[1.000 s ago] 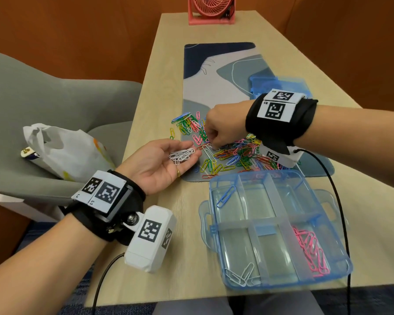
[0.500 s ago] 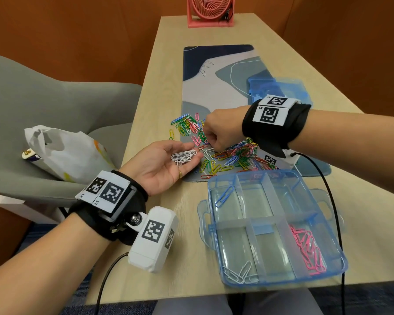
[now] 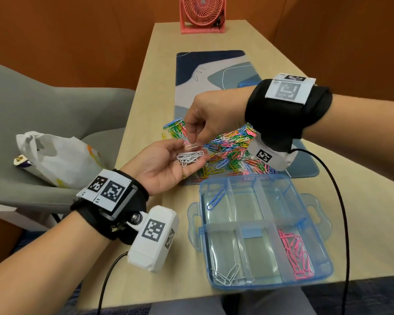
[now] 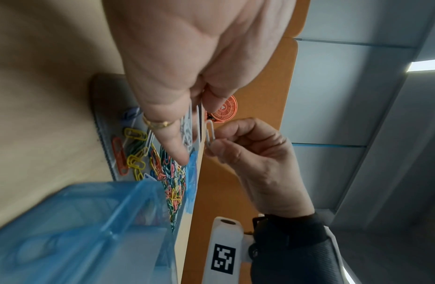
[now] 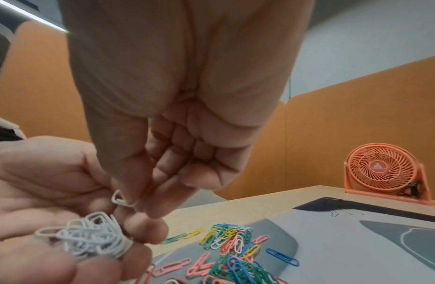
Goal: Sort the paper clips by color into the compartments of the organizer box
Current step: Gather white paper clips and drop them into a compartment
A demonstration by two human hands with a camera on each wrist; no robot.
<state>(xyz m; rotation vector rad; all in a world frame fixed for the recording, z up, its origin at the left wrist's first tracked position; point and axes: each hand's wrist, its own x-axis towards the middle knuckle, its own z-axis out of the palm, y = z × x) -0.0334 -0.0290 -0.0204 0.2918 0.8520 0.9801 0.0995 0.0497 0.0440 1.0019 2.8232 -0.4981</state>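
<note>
White clip (image 3: 190,145) half hidden by right hand (image 3: 210,114) fingers (image 5: 129,190).

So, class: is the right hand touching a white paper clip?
Touching. The left wrist view shows the right hand pinching a white paper clip between its fingertips.

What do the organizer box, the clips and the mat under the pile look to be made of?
Organizer box: likely hard plastic, glossy translucent blue; the table shows through its floor and dividers.
White paper clips in the left hand: thin bent wire, apparently with a matte colored coating; the metal beneath isn't visible.
Mat: flat, printed, matte; probably fabric-topped, though I can't confirm this.
</note>
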